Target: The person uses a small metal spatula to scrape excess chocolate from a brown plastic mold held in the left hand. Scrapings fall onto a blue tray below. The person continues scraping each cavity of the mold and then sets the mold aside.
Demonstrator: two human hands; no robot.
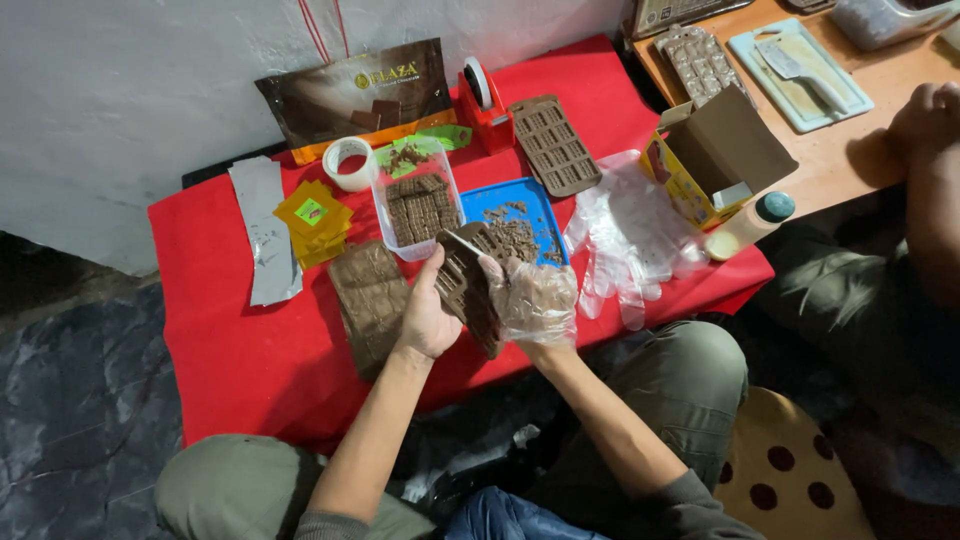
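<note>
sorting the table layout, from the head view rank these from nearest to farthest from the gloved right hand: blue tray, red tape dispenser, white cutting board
1. Blue plastic tray, just above the right hand.
2. Red tape dispenser, farther back by the wall.
3. White cutting board, far right on the wooden surface.

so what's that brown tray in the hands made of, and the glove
The brown mould tray, held by both hands, looks like flexible silicone or soft plastic: matte, and it curves in the grip. The glove on the right hand looks like thin clear plastic film: see-through, wrinkled and glossy. The left hand is bare.
</note>
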